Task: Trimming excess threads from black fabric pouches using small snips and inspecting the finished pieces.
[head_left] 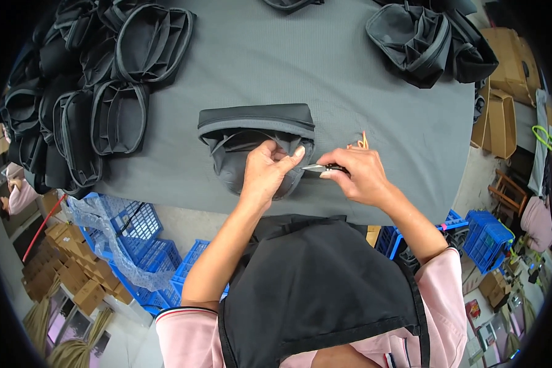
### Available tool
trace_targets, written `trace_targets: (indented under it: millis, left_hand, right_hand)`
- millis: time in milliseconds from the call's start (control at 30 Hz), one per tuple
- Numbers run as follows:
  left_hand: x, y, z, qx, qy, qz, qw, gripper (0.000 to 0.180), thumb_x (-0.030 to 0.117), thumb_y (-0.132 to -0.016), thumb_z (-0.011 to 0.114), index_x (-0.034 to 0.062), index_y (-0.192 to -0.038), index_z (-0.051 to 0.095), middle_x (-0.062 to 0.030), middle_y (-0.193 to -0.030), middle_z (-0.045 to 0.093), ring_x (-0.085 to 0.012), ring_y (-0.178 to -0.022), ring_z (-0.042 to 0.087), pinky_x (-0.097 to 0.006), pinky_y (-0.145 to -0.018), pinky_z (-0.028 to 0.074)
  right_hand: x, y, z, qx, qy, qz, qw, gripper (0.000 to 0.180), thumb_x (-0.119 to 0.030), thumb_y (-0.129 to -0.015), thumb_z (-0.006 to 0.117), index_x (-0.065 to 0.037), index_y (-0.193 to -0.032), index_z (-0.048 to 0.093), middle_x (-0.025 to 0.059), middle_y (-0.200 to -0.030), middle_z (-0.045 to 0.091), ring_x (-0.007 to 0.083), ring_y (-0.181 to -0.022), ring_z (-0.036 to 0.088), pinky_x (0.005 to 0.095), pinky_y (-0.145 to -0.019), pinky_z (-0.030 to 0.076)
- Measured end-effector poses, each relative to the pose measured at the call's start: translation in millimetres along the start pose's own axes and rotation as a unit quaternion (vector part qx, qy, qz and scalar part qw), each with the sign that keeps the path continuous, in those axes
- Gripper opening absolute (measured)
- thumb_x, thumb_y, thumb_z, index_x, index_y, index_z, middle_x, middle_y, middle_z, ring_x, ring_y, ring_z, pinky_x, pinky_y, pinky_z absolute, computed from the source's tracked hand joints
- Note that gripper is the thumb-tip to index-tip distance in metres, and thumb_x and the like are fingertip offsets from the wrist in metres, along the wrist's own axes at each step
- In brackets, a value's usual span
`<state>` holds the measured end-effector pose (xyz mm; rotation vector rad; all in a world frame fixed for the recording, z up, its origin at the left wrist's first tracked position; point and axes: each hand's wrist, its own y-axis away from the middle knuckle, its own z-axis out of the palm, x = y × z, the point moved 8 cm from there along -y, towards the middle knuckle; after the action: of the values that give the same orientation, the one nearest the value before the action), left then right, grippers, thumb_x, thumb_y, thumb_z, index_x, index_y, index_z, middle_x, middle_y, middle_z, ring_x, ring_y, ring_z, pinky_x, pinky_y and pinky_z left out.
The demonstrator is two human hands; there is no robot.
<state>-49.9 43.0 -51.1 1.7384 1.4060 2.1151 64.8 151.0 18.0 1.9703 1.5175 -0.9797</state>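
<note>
In front of me on the table lies a black fabric pouch (256, 115), its zippered mouth facing me and its inside showing. The fingers of my left hand (265, 172) are closed on the pouch's right edge, pinching the fabric near the zipper end. My right hand (357, 173) grips small thread snips (313, 167), whose silver tip points left, close to my left thumb and the pouch's edge. An orange loop (364, 141) sticks up behind my right fingers; whether it belongs to the snips I cannot tell.
Many similar black pouches (119, 116) are piled on the table's left side, and several more (411, 40) sit at the far right. Grey cloth (257, 67) covers the table. Blue crates (142, 257) stand below its front left edge; cardboard boxes (500, 122) are on the right.
</note>
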Motion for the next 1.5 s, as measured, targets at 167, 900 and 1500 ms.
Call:
trace_targets:
  millis: [167, 900, 1500]
  left_hand:
    - [13, -6, 5, 0.005, 0.031, 0.019, 0.999, 0.037, 0.027, -0.073, 0.078, -0.0013, -0.079, 0.055, -0.0024, -0.069, 0.054, -0.0072, -0.065, 0.047, -0.022, -0.059, 0.040]
    - [8, -15, 17, -0.012, 0.042, 0.016, 0.999, 0.041, 0.026, -0.071, 0.080, -0.0051, -0.085, 0.058, -0.0053, -0.075, 0.059, -0.0087, -0.068, 0.053, -0.022, -0.063, 0.045]
    - [12, -13, 19, -0.007, 0.042, 0.013, 0.999, 0.031, 0.019, -0.074, 0.078, -0.0027, -0.086, 0.059, -0.0043, -0.077, 0.059, -0.0075, -0.069, 0.052, -0.022, -0.066, 0.043]
  right_hand:
    - [1, 20, -6, 0.139, -0.121, 0.104, 0.977, 0.027, -0.008, -0.072, 0.072, -0.007, -0.096, 0.060, 0.0029, -0.077, 0.063, 0.0150, -0.059, 0.060, 0.0260, -0.051, 0.048]
    - [50, 28, 41, 0.274, -0.478, 0.296, 0.780, 0.016, -0.009, -0.084, 0.062, 0.001, -0.080, 0.051, 0.0026, -0.069, 0.049, 0.0101, -0.058, 0.043, 0.0236, -0.053, 0.036]
    - [5, 31, -3, 0.178, -0.002, 0.069, 0.982, 0.027, -0.007, -0.071, 0.070, -0.005, -0.096, 0.060, 0.0055, -0.077, 0.059, 0.0197, -0.056, 0.056, 0.0286, -0.050, 0.041]
